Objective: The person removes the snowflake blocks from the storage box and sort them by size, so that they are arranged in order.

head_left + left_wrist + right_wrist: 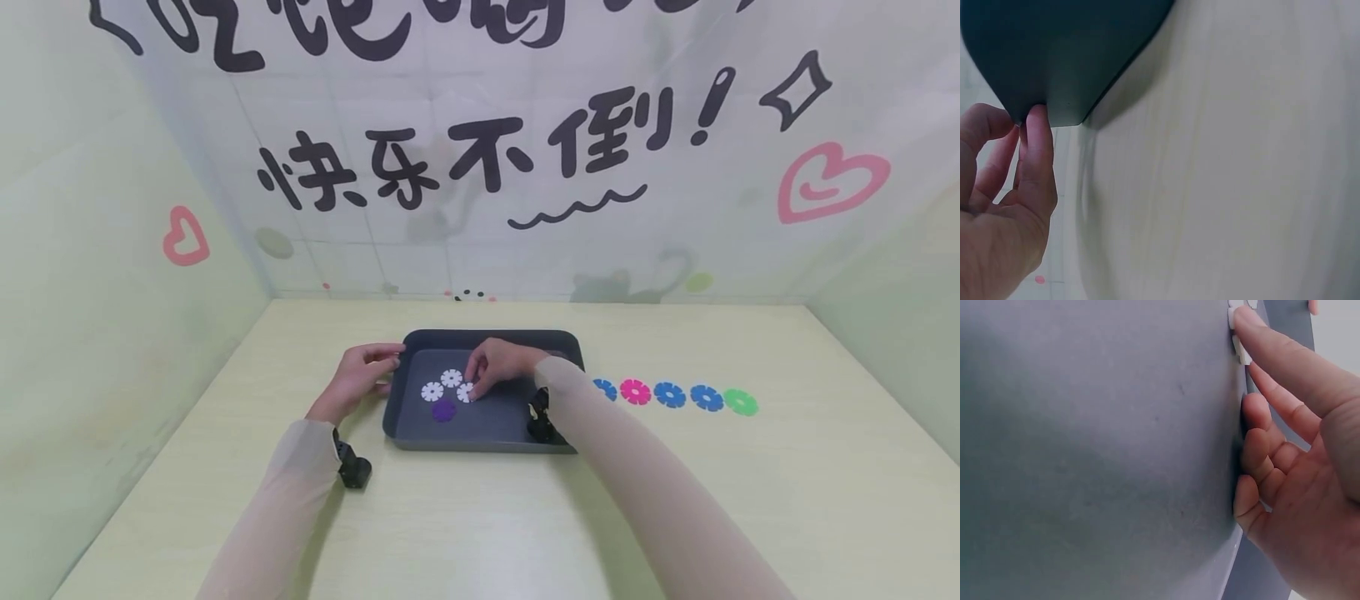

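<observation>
Right hand (497, 364): grip pinches a white notched disc (464, 393) inside the grey tray (487, 432). Left hand (358, 380): grip holds tray's left rim. Beside pinch: two white discs (432, 392), purple disc (444, 411). Tabletop (465, 517), right of tray: row of coloured discs (670, 395).

“快乐不倒!” (491, 158) on wall (420, 271), upper line (378, 50) cropped

I find the tray (487, 427) on the table (465, 517), wall (450, 258) behind; four discs (452, 378) in the tray's left half; a row of discs (670, 395) to its right; left hand (357, 379) at its left edge, right hand (501, 363) inside
</observation>
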`<state>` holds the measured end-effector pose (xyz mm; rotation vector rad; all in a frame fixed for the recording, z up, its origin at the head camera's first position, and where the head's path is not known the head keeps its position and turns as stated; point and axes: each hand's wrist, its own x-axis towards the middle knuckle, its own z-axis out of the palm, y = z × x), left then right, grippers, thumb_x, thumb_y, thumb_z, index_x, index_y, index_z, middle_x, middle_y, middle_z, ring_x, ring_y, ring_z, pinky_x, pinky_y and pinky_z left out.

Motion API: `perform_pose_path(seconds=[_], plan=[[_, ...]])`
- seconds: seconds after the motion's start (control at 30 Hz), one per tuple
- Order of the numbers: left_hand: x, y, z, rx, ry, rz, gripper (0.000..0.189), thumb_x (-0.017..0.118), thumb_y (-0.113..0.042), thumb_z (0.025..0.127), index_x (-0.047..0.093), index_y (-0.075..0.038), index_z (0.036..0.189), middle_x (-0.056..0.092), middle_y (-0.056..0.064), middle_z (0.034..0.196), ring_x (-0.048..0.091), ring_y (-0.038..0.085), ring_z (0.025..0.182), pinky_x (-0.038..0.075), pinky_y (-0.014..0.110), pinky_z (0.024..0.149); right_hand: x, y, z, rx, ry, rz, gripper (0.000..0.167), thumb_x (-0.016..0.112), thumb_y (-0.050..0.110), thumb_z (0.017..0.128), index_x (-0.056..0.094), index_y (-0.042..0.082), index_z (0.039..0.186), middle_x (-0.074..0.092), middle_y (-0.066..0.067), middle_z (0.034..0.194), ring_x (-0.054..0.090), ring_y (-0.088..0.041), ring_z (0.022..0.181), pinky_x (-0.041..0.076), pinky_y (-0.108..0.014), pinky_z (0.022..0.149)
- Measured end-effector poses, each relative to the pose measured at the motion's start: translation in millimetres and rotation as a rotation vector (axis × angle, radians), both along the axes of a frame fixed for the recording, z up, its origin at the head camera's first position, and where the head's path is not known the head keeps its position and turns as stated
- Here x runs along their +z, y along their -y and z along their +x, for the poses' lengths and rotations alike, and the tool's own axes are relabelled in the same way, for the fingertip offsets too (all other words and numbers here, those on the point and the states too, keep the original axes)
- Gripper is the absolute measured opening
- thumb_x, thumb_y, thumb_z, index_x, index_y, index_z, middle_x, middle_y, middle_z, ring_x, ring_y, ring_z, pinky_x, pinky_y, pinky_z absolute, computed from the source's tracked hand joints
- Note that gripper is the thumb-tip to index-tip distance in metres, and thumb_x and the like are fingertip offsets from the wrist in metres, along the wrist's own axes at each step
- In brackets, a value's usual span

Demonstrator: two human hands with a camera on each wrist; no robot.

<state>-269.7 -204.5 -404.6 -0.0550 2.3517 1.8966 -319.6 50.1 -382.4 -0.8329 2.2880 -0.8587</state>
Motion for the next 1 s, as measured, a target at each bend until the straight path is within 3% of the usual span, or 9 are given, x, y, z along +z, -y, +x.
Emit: perform_pose_path(seconds=[0.3,0.57,0.77,1.0], plan=[[1.1,-3.5,-0.1,0.007,0.001,-0.011,0.037,0.052,-0.001,0.088,0.053,0.002,0.125,0.055,0.020,0.109,0.056,0.011,0.079,0.056,0.026,0.064,3.0,-10,-0.6,-0.048,-0.004,-0.012,0.015,0.075,0.006,0.073,0.064,0.003,0.083,0.060,0.000,0.067,0.051,-0.009,0.060,0.044,-0.020,0.058],[2.1,-4.4,2.9,0.010,0.006,-0.002,0.037,0.051,-0.001,0.088,0.052,0.004,0.125,0.053,0.023,0.114,0.057,0.014,0.080,0.055,0.026,0.062,16.3,-40,-2.1,-0.112,-0.052,-0.127,0.012,0.073,0.005,0.075,0.064,0.001,0.083,0.065,-0.001,0.071,0.057,-0.011,0.064,0.049,-0.024,0.063],[1.5,-2.9,3.4,0.009,0.006,-0.009,0.038,0.052,-0.001,0.088,0.052,0.003,0.125,0.054,0.022,0.113,0.056,0.015,0.082,0.055,0.026,0.063,30.1,-89,-3.0,-0.171,-0.095,-0.180,0.013,0.073,0.006,0.074,0.065,-0.001,0.082,0.062,-0.002,0.070,0.055,-0.012,0.065,0.047,-0.024,0.063],[1.2,-2.0,2.7,0.015,-0.002,-0.008,0.037,0.052,-0.001,0.088,0.053,0.004,0.124,0.055,0.018,0.109,0.056,0.014,0.082,0.055,0.026,0.062,38.6,-170,5.0,-0.278,-0.126,-0.177,0.021,0.073,0.012,0.077,0.064,-0.002,0.089,0.064,-0.008,0.079,0.056,-0.017,0.074,0.049,-0.028,0.069]])
